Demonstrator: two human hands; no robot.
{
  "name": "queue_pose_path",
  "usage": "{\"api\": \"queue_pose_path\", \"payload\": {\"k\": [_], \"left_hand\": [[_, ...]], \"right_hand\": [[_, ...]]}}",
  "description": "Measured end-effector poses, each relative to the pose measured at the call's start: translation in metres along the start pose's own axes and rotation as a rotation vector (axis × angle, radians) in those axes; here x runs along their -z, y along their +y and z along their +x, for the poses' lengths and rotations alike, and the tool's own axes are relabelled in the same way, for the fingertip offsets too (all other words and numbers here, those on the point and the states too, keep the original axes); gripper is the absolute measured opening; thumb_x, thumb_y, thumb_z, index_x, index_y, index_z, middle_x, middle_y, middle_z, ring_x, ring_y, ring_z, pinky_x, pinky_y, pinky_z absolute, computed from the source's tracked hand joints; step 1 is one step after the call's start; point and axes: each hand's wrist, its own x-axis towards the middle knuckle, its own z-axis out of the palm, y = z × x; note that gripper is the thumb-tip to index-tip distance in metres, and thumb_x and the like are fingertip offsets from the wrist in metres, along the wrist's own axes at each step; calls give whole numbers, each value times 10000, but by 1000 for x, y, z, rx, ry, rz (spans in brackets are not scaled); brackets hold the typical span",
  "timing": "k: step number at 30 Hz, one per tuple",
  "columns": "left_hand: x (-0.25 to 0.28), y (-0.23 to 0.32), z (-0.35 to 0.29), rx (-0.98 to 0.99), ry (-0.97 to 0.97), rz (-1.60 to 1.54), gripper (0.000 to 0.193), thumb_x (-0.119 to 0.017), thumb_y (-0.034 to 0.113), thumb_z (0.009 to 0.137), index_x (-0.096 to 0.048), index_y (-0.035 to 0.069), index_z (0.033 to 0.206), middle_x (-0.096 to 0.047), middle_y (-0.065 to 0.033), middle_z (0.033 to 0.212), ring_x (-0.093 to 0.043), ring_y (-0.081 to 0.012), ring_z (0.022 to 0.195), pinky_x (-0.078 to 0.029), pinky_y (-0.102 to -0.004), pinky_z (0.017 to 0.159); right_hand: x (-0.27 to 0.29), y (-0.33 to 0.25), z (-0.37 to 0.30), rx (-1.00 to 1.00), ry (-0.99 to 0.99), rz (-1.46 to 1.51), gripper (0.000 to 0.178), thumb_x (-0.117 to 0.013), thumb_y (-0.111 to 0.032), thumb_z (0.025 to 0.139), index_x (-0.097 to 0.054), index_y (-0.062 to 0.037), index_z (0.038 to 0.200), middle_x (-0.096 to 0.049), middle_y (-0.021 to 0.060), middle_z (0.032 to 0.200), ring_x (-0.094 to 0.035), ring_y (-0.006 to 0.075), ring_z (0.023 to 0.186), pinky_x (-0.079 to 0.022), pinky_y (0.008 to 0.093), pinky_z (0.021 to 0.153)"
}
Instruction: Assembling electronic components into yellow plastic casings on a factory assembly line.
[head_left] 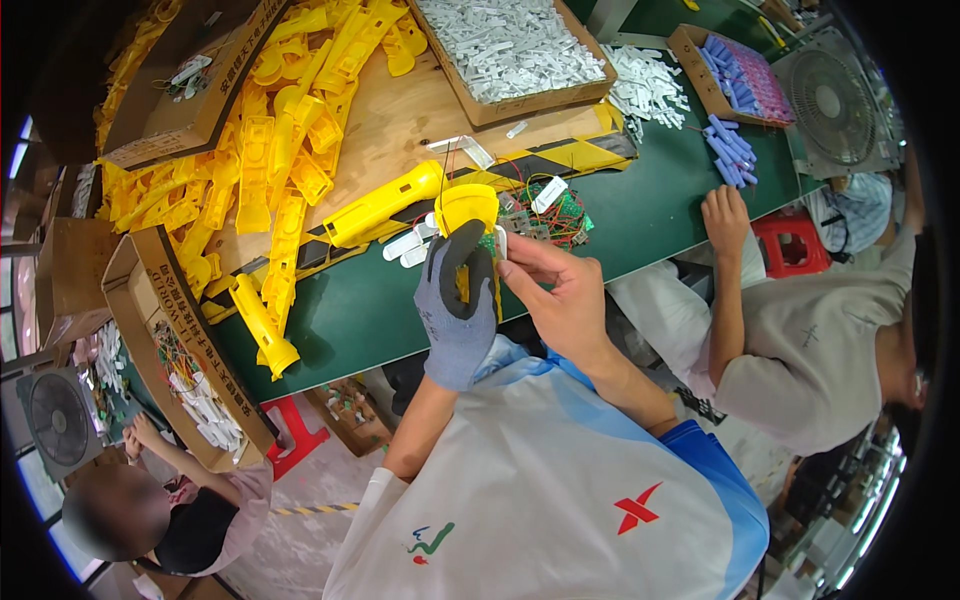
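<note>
My left hand, in a grey glove, grips a yellow plastic flashlight shell above the table's near edge. With thumb and forefinger my bare right hand pinches a small white plastic piece against the right side of that shell. The glove hides much of the shell's lower part. Just beyond, a longer yellow flashlight shell lies on the table, with white plastic parts by its near end. To the right of the held shell is a tangle of green circuit boards and red wires.
Yellow shells pile up at the left, around a cardboard box. A carton of white pieces stands at the back. Purple cylindrical cells lie at the right, near a co-worker's hand. Another person sits lower left.
</note>
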Motion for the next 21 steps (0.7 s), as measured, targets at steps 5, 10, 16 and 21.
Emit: {"api": "queue_pose_path", "payload": {"k": [5, 10, 16, 21], "left_hand": [[-5, 4, -1, 86, 38, -151, 357, -583, -36, 902, -588, -8, 1257, -635, -129, 1198, -601, -207, 1089, -463, -328, 962], [-1, 8, 5, 213, 64, -357, 327, -562, 2, 953, -565, -11, 1280, -628, -113, 1217, -577, -162, 1085, -458, -303, 957], [1, 11, 5, 241, 45, -364, 335, -555, -5, 956, -545, -12, 1290, -613, -121, 1245, -572, -171, 1121, -451, -307, 979], [2, 15, 3, 255, 42, -336, 331, -559, -1, 952, -545, -13, 1283, -613, -120, 1236, -572, -173, 1118, -453, -310, 977]], "right_hand": [[-8, 20, 10, -8, 150, 368, 206, -682, -17, 915, -664, 36, 1114, -716, 78, 993, -671, 108, 899, -537, 263, 824], [-2, 21, 16, 8, -101, 378, 166, -690, 17, 905, -628, 38, 1058, -661, 67, 1030, -632, 102, 938, -516, 256, 843], [-9, 26, 16, 13, -63, 486, 154, -696, 26, 895, -636, 33, 1037, -652, 59, 1012, -620, 96, 908, -505, 248, 821], [-11, 32, 14, 75, -66, 511, 158, -714, 2, 895, -659, 32, 1040, -677, 74, 1005, -645, 104, 888, -525, 253, 812]]}}
